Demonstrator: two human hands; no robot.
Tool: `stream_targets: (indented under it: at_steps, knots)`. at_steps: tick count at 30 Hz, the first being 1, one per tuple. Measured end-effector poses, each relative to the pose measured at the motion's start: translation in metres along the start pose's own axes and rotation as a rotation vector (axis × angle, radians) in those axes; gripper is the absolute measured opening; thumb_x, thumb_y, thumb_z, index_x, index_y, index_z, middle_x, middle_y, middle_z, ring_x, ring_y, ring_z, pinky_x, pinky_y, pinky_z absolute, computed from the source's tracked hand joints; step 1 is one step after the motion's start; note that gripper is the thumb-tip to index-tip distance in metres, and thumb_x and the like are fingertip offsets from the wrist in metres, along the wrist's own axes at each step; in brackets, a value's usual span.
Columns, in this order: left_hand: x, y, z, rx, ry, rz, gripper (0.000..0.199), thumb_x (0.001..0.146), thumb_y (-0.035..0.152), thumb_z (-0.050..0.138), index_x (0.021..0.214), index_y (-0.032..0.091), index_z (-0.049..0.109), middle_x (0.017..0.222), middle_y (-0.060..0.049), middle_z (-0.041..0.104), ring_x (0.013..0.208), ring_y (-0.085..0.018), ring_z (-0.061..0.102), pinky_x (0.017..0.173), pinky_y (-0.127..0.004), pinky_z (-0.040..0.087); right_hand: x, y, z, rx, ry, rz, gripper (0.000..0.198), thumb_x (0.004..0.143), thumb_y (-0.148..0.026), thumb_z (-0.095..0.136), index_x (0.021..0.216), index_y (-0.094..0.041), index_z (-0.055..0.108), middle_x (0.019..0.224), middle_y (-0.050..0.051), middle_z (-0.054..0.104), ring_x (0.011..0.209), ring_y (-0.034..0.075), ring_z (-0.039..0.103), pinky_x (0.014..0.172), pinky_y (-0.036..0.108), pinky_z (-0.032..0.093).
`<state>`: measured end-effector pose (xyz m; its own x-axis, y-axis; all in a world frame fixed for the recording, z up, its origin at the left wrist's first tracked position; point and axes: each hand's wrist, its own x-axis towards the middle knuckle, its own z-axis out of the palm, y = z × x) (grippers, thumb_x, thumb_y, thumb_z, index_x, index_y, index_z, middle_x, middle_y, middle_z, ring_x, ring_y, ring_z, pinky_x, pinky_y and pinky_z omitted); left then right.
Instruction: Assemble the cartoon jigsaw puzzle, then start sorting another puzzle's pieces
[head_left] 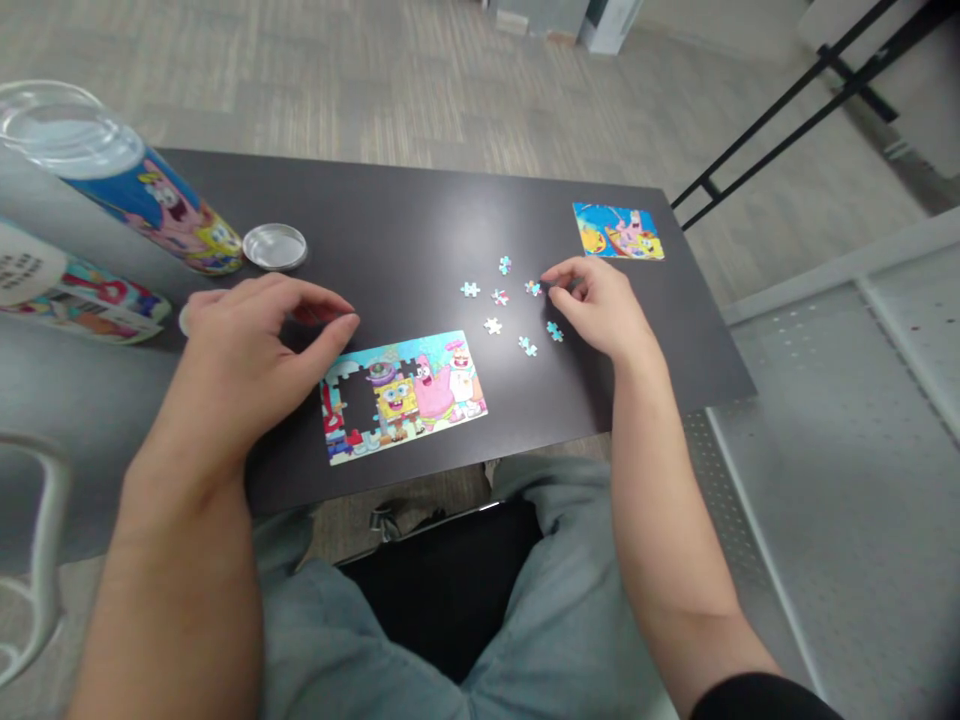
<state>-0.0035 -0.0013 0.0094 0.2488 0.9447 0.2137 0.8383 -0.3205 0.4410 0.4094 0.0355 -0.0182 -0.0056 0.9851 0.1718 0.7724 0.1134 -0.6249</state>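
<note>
1. My left hand [240, 350] is hovering by the upper left corner of the puzzle [439, 390], thumb and forefinger nearly meeting; I cannot tell whether they are pinching anything.
2. My right hand [604, 308] is reaching in from the right, thumb and forefinger slightly parted just beside a loose piece [533, 289]; whether they are touching it, I cannot tell.
3. The puzzle is lying on the dark table [405, 235], nearer my left hand, its left part showing a gap.
4. Other pieces [493, 326] are lying scattered between my hands, nearer the right.
5. A picture card [619, 232] is lying beyond my right hand.
</note>
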Motion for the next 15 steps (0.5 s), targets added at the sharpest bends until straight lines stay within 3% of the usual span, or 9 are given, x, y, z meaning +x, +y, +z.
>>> stream_targets:
  at_steps: [3, 5, 10, 12, 15]
  knots:
    - [0.001, -0.003, 0.004, 0.008, 0.0, -0.002, 0.052, 0.119, 0.055, 0.055, 0.122, 0.017, 0.09, 0.115, -0.015, 0.088, 0.109, -0.037, 0.086, 0.1, -0.051, 0.057, 0.001, -0.006, 0.003, -0.003, -0.018, 0.014, 0.02, 0.092, -0.015, 0.078, 0.105, -0.025, 0.091, 0.109, 0.008, 0.084, 0.08, 0.022, 0.064, 0.089, 0.043, 0.061]
    - [0.001, -0.003, 0.005, 0.015, -0.001, -0.011, 0.052, 0.119, 0.056, 0.054, 0.122, 0.018, 0.089, 0.115, -0.014, 0.088, 0.108, -0.036, 0.085, 0.098, -0.05, 0.056, 0.001, -0.01, 0.003, 0.012, -0.017, 0.008, 0.009, 0.094, -0.027, 0.088, 0.102, -0.024, 0.09, 0.11, 0.009, 0.083, 0.08, 0.022, 0.063, 0.088, 0.043, 0.062]
    - [0.002, 0.003, 0.002, 0.013, -0.047, -0.045, 0.044, 0.118, 0.053, 0.057, 0.122, 0.021, 0.087, 0.12, -0.013, 0.088, 0.112, -0.035, 0.083, 0.099, -0.048, 0.055, 0.0, -0.013, 0.002, 0.072, -0.033, 0.002, 0.037, 0.092, -0.058, 0.102, 0.089, -0.025, 0.086, 0.104, 0.008, 0.082, 0.078, 0.02, 0.059, 0.085, 0.043, 0.06]
    - [0.002, 0.005, 0.0, 0.007, -0.071, -0.051, 0.041, 0.119, 0.051, 0.059, 0.122, 0.02, 0.086, 0.122, -0.014, 0.088, 0.114, -0.036, 0.082, 0.105, -0.051, 0.055, 0.0, -0.011, 0.002, 0.094, -0.049, 0.024, 0.038, 0.091, -0.059, 0.103, 0.088, -0.026, 0.085, 0.098, 0.006, 0.08, 0.076, 0.02, 0.059, 0.083, 0.043, 0.057]
    - [0.001, 0.007, 0.0, -0.001, -0.066, -0.046, 0.036, 0.118, 0.049, 0.06, 0.12, 0.022, 0.084, 0.119, -0.013, 0.088, 0.114, -0.035, 0.081, 0.11, -0.054, 0.054, 0.0, -0.005, 0.002, 0.136, -0.089, 0.051, 0.028, 0.09, -0.047, 0.101, 0.096, -0.025, 0.085, 0.091, 0.003, 0.077, 0.075, 0.02, 0.06, 0.078, 0.04, 0.053]
